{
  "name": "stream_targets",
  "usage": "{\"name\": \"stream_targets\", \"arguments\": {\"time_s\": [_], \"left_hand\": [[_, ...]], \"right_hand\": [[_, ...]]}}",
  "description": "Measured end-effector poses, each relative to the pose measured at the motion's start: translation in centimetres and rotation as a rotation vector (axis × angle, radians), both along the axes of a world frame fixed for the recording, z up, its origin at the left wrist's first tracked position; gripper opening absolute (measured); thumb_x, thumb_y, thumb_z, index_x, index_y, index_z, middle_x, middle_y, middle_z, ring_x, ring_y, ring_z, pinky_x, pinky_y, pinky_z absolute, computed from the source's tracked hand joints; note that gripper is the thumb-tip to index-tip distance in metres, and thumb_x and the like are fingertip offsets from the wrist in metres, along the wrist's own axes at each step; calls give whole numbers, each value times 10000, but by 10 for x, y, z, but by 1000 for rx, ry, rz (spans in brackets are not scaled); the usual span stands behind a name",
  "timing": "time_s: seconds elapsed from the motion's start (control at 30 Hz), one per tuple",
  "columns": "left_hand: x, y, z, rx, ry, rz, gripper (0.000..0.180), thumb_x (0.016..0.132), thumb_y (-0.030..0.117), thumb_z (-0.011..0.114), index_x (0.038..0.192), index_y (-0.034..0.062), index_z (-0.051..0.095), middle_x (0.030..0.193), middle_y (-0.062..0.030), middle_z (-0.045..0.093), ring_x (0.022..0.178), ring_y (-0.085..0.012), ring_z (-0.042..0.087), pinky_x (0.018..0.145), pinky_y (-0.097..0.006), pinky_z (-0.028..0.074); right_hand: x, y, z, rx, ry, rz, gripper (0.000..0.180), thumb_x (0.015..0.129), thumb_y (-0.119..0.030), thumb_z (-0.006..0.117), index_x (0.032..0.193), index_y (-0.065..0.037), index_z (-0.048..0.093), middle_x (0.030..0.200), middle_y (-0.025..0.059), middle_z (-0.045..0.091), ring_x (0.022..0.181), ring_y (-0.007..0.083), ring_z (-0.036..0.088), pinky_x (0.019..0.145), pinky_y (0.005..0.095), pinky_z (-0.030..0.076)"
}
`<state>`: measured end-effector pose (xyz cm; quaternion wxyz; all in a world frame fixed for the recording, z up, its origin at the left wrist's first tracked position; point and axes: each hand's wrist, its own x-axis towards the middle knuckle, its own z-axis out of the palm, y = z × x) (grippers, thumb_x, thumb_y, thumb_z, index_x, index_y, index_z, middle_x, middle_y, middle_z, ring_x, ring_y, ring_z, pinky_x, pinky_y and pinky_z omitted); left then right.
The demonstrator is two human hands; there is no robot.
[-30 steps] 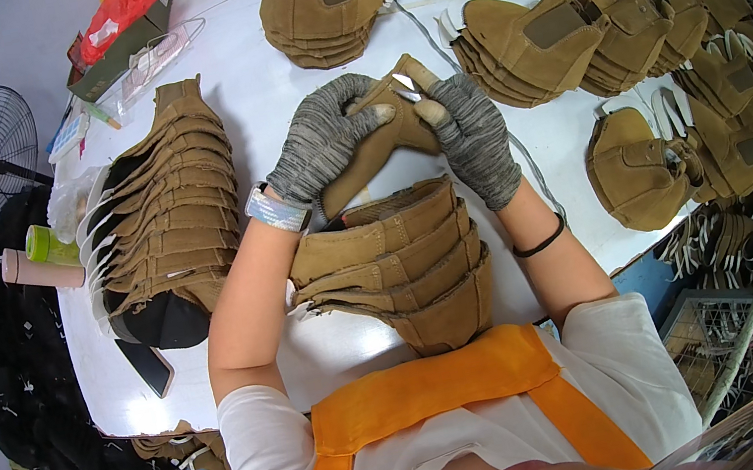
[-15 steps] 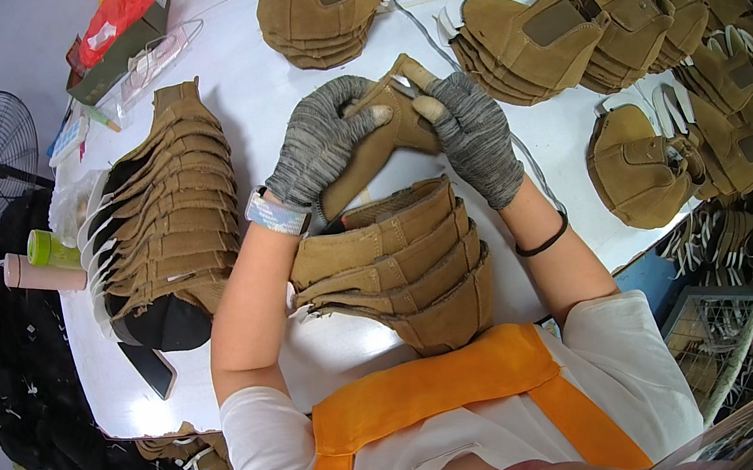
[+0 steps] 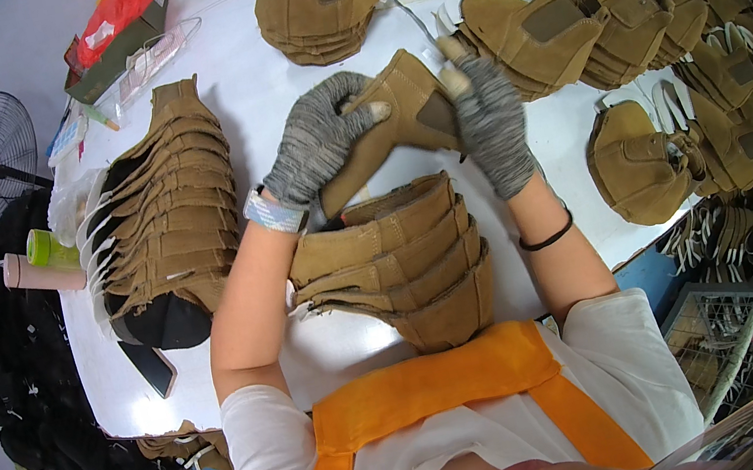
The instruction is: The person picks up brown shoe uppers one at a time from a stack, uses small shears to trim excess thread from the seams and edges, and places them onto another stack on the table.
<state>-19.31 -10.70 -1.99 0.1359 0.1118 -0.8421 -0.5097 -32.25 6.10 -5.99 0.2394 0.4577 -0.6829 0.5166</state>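
Observation:
My left hand (image 3: pixel 315 140), in a grey knitted glove with bare fingertips, is closed on a brown suede boot upper (image 3: pixel 397 95), thumb on its near face. The upper has a darker side panel and is held tilted over the table. My right hand (image 3: pixel 493 124), gloved the same way, is beside the upper's right end. Its thumb and forefinger are pinched round something small and pale, mostly hidden by the fingers. Just below the hands, nearer my body, lies a stack of several brown boot uppers (image 3: pixel 401 261), nested together.
A long row of nested uppers (image 3: pixel 169 201) lies on the left, beside a phone (image 3: pixel 150 367), a green-lidded cup (image 3: pixel 47 250) and a pink one. More stacks (image 3: pixel 527 32) stand on the right. At the far side is another stack (image 3: pixel 316 4). A grey cord (image 3: pixel 415 22) runs near my right hand.
My right hand has moved right, away from the upper's top edge. The upper in my left hand has turned, so its dark side panel now shows.

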Motion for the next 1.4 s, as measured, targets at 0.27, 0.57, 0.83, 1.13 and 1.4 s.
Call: {"name": "stream_targets", "arguments": {"time_s": [0.27,0.57,0.83,1.13,1.4], "left_hand": [[5,-10,35,-201,73,82,481,875,339,674,1180,-27,611,1086,-146,665,1008,-200,610,931,-312,455],[31,-7,94,-661,190,-208,317,901,243,652,1129,24,640,1066,-109,656,1000,-208,619,916,-323,478],[44,15,134,-771,150,-232,262,884,191,635,1070,9,662,968,-169,659,915,-311,620,840,-384,486],[66,16,100,-723,-154,-158,389,926,309,618,1190,24,602,1049,-101,660,983,-169,599,902,-301,466],[61,34,91,-571,-335,-231,459,910,428,602,1090,9,649,879,-166,667,819,-243,639,798,-325,507]], "right_hand": [[1,95,-26,986,-246,-276,381,970,-260,460,1293,-66,519,1085,232,580,932,368,603,832,426,491],[28,92,2,481,-75,-141,501,850,-237,675,1275,-22,519,1186,229,559,1072,366,555,935,411,467],[12,16,45,155,-725,663,915,760,-541,724,1412,-18,352,1330,151,491,1176,257,527,910,377,510],[11,14,26,254,-915,729,773,797,-618,651,1294,-45,503,1188,103,597,1108,205,558,956,326,455],[23,42,-22,365,-976,653,753,871,-699,464,1109,-1,611,1000,84,627,929,159,558,844,295,470]]}}
